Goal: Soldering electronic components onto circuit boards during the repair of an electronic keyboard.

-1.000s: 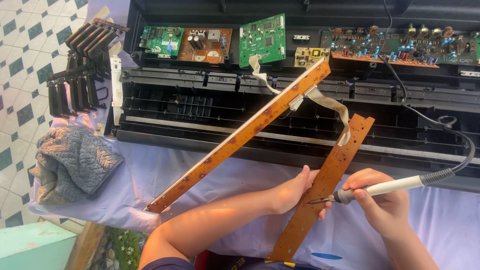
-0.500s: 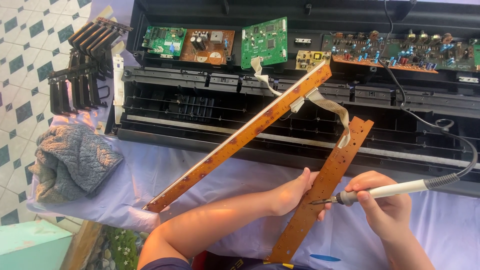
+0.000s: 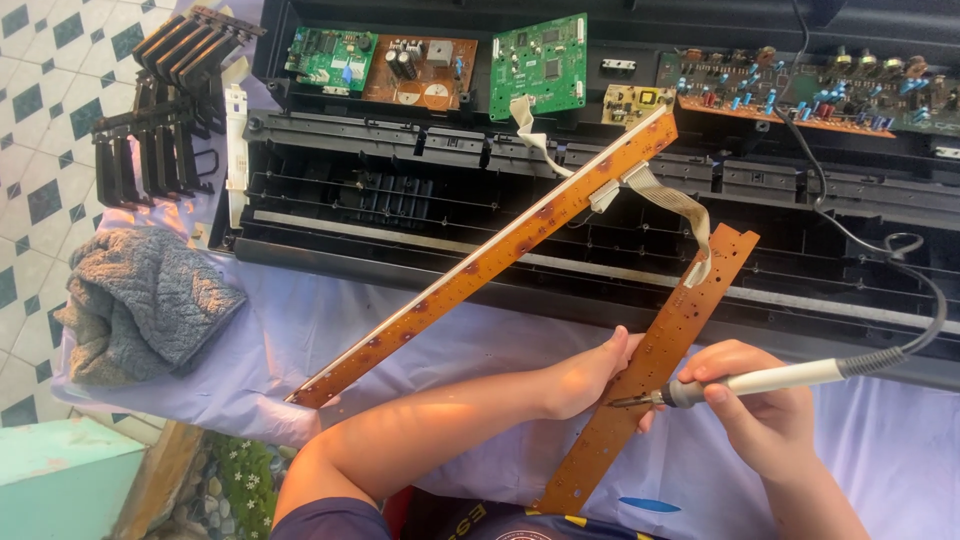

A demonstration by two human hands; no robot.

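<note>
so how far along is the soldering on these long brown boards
Done: the black case is open, and both long brown boards are out, joined by a ribbon cable. In hand: the left hand steadies the shorter board while the right hand holds the soldering iron, tip at that board's edge. Left: the longer board lies untouched, and the case is not closed. Which joints are finished cannot be told.

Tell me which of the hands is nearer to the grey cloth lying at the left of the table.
The left hand. It rests on the shorter brown circuit strip, on the side toward the grey cloth. The right hand, holding the soldering iron, is farther away.
</note>
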